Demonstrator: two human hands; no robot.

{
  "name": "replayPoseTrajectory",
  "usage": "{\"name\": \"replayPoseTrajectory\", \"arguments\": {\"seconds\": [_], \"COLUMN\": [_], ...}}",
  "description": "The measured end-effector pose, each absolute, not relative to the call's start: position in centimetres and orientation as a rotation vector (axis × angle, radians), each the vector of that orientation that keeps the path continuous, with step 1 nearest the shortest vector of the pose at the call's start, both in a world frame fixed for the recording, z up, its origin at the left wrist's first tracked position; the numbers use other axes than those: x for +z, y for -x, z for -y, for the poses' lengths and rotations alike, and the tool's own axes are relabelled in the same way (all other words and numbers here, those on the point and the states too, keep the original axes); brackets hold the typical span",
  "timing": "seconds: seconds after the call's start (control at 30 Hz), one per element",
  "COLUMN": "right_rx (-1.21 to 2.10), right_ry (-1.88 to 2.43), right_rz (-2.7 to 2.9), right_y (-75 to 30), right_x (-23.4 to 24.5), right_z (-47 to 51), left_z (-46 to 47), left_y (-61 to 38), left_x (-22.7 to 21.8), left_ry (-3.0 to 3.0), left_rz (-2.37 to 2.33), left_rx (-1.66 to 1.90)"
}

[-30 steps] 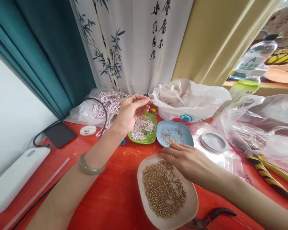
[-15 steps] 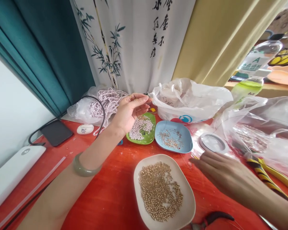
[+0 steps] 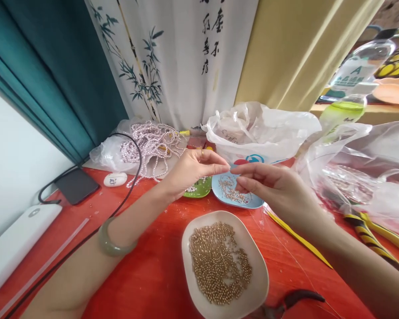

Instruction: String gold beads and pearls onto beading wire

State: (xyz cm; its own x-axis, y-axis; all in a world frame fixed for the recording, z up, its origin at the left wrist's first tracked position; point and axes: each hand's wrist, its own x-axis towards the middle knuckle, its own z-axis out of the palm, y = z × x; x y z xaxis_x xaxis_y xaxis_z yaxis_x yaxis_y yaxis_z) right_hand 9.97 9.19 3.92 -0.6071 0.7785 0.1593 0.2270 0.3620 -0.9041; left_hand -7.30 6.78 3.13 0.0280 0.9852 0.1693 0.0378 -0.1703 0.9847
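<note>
Fingers point(image 3: 218, 169) of the left hand point(image 3: 191, 173) are pinched together in the head view, just beside the right hand point(image 3: 281, 187), whose grip cannot be told; gold beads point(image 3: 210, 261) are held in a cream dish point(image 3: 260, 277) on the red desk point(image 3: 146, 261), nearer the camera.

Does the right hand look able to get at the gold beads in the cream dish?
Probably yes: the right hand is just above and beyond the open-topped cream dish, and nothing visible covers the gold beads.
</note>
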Motion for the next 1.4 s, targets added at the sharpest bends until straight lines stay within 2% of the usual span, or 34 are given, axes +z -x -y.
{"name": "replayPoseTrajectory", "arguments": {"seconds": [0.27,0.4,0.7,1.13,1.27,1.4], "right_rx": [1.276,1.402,1.354,1.237,1.213,1.168], "right_ry": [1.061,1.106,1.009,0.918,0.899,0.881], "right_rz": [2.075,1.935,1.829,1.736,1.764,1.861], "right_y": [-10.9,-11.4,-11.5,-11.5,-11.7,-11.8], "right_x": [0.1,-1.0,-1.8,-3.1,-3.1,-3.5], "right_z": [-10.5,-10.5,-9.8,-9.0,-9.2,-9.3], "left_z": [-8.8,-10.0,-9.9,-9.5,-8.7,-7.7], "left_y": [9.9,11.2,10.8,10.3,8.3,6.4], "left_x": [0.9,-1.6,-3.1,-2.5,-1.8,-1.8], "left_ry": [-1.739,-1.905,-1.994,-1.924,-1.472,-1.028], "left_rz": [-1.522,-1.695,-1.788,-1.819,-1.398,-1.123], "left_rx": [1.097,0.772,0.65,0.759,1.032,1.099]}}
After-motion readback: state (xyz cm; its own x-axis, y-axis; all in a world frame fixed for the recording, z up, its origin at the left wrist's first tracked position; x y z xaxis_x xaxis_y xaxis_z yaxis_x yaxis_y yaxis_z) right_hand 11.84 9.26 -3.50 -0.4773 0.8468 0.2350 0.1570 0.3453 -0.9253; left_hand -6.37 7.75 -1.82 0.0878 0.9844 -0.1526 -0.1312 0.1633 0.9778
